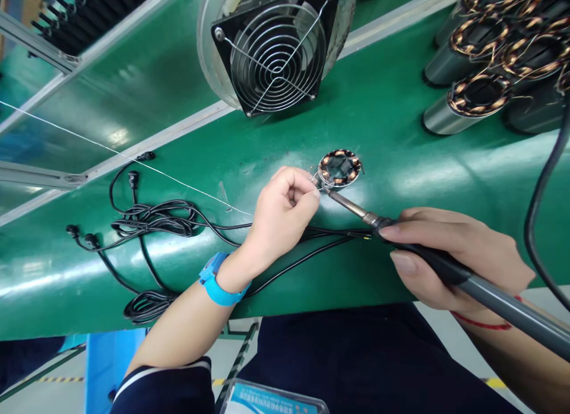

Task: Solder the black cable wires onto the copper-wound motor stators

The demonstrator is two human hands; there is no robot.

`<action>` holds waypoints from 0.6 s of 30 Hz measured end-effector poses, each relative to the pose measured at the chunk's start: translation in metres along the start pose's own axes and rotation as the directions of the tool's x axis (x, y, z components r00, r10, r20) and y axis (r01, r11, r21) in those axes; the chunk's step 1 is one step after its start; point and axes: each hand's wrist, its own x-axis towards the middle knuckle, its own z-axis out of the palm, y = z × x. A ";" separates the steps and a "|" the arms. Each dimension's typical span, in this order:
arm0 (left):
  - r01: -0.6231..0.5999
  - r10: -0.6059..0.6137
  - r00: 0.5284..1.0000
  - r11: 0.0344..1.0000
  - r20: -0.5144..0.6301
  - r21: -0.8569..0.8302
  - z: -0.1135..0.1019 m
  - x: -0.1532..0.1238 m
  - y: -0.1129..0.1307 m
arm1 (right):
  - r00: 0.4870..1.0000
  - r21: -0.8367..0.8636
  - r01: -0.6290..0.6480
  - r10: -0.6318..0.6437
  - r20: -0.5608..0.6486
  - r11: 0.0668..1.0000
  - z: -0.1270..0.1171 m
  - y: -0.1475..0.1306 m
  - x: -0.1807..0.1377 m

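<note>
My left hand [285, 212] is closed in a pinch beside a small motor stator [327, 161] with copper windings, which rests on the green bench. A thin, pale solder wire [169, 176] runs from the upper left into this hand. My right hand [454, 242] grips a soldering iron [463, 277] by its dark handle. The iron's tip meets the near left edge of the stator, close to my left fingertips. Exactly what the tip touches is too small to make out.
Black cables [154, 218] with plugs lie coiled at left, their leads passing under my left wrist. A fan [276, 69] with a wire guard stands at the back. Several wound stators in metal cylinders [449, 114] crowd the right rear. A black cord [532, 212] hangs at far right.
</note>
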 end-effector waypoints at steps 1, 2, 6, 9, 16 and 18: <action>0.004 -0.004 1.000 1.000 -0.002 0.000 0.000 0.000 0.000 | 1.000 0.001 -0.002 0.002 0.019 1.000 -0.001 0.000 0.000; 0.010 -0.010 1.000 1.000 -0.004 0.002 0.000 0.000 0.001 | 0.999 -0.001 -0.006 0.006 0.039 1.000 -0.001 -0.001 0.000; 0.037 -0.037 0.999 0.999 -0.011 0.012 0.001 0.000 0.002 | 0.997 -0.049 -0.057 0.059 0.047 0.997 -0.003 -0.001 0.002; 0.035 -0.036 0.999 0.999 -0.009 -0.006 0.001 0.001 0.002 | 0.997 -0.133 -0.055 0.062 0.053 0.990 -0.002 -0.001 0.006; 0.060 -0.060 0.998 0.998 -0.018 -0.014 0.002 0.002 0.005 | 0.962 -0.288 -0.157 0.212 0.172 0.945 -0.005 0.003 0.029; 0.049 -0.049 0.999 0.999 -0.016 -0.019 0.002 0.002 0.004 | 0.957 -0.277 -0.145 0.205 0.204 0.950 -0.004 0.009 0.037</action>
